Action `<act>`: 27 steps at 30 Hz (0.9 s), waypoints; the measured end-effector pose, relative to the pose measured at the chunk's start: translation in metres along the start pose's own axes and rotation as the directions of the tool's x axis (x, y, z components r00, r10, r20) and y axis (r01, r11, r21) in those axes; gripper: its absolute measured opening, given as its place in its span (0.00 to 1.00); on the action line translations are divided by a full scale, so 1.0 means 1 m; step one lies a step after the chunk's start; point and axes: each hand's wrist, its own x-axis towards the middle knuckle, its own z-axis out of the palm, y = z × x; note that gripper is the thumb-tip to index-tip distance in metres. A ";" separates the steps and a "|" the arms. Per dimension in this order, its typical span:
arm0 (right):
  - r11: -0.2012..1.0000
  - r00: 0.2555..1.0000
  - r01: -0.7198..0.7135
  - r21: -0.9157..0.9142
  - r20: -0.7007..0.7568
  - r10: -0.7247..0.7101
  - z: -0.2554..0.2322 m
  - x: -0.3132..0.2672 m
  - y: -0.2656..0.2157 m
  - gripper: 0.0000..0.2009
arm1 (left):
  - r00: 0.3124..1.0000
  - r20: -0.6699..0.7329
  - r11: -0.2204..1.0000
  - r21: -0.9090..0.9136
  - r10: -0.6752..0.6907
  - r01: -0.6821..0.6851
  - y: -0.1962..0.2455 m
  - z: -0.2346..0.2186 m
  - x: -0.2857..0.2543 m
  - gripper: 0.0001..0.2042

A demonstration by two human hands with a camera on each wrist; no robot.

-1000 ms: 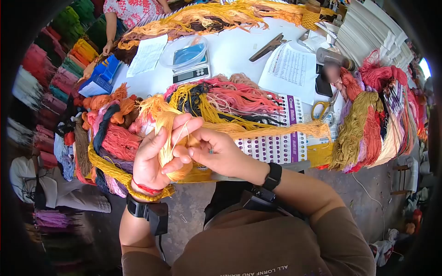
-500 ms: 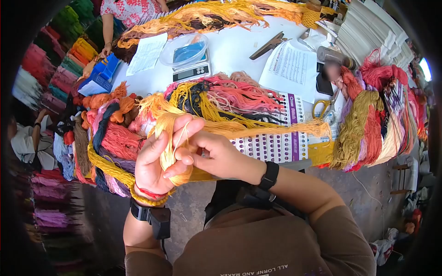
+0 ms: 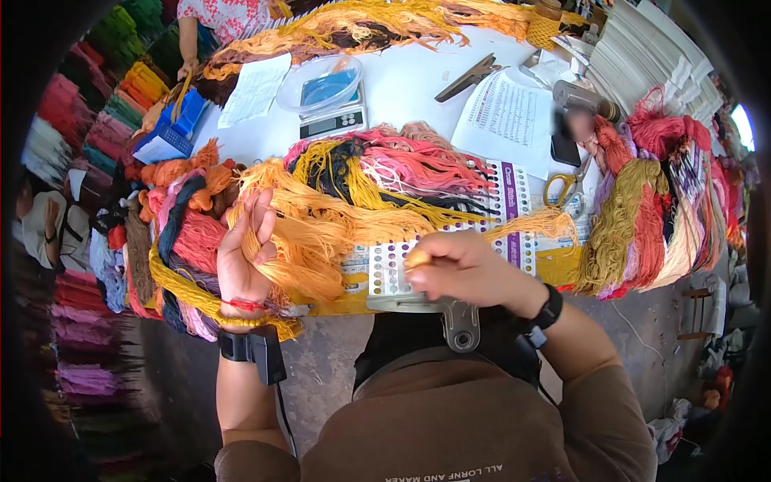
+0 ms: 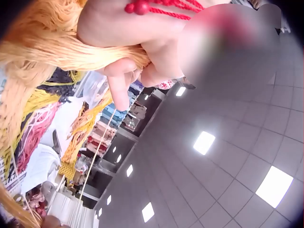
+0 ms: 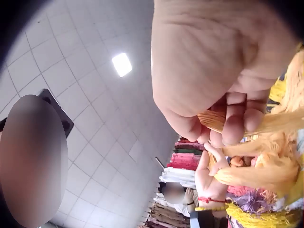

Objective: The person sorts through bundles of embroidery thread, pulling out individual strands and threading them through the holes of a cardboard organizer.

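Note:
A light-orange skein of thread (image 3: 317, 241) spreads loosely over the table's front edge between both hands. On its left side, my left hand (image 3: 243, 255) holds one end, the thread running across the palm under curled fingers. A thin single strand (image 4: 97, 156) stretches from a left fingertip toward the right hand in the left wrist view. My right hand (image 3: 474, 269) is apart to the right, above the hole-punched colour card (image 3: 385, 261). In the right wrist view its curled fingers grip an orange thread bundle (image 5: 213, 119).
Mixed skeins lie behind, including a pink one (image 3: 418, 165). Scissors (image 3: 560, 190), a phone (image 3: 564, 149) and printed sheets (image 3: 507, 120) are at right. A digital scale (image 3: 333, 122) bears a plastic tub. A metal bracket (image 3: 462, 328) juts from the front edge. Another person's arm (image 3: 189, 48) reaches in.
The hands were together at the orange thread. Now the right hand has drawn away rightward, the left has shifted slightly left, and the skein hangs spread and loose between them.

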 end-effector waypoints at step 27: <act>0.478 0.614 0.765 0.432 -0.714 -0.337 -0.169 -0.188 -0.089 0.09 | 0.928 -0.171 0.828 0.420 -0.330 0.372 -0.073 -0.026 0.021 0.17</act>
